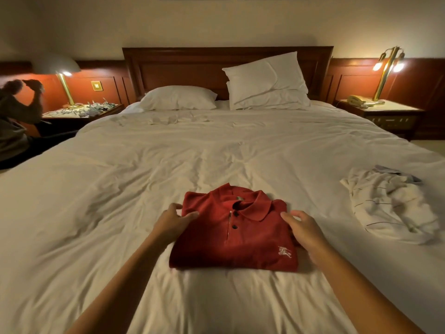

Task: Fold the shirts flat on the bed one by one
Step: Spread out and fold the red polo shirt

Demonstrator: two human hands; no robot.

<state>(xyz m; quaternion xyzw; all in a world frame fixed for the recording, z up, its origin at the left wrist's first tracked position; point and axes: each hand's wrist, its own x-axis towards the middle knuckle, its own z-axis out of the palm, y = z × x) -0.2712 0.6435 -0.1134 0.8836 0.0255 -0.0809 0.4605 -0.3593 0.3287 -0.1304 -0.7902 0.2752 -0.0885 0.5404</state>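
Head view gives us a wide bed [168, 160] with a white, softly creased cover and a dark wooden headboard [183, 66] at 12 o'clock, where plump white pillows [178, 97] rest. At 3 o'clock on the cover we see a white striped shirt [390, 208], crumpled in a loose heap. Just below centre, toward 6 o'clock, lies the red polo shirt [252, 239], folded into a neat rectangle. Its collar faces up, its knit is matte, its buttons are dark, and a small pale emblem sits near its lower right corner. Our left hand [172, 222] sits at the polo's 9 o'clock, fingers spread and relaxed, tips touching its edge. Our right hand [305, 231] is at its 3 o'clock, fingers loosely bent over the edge. Neither grips anything.
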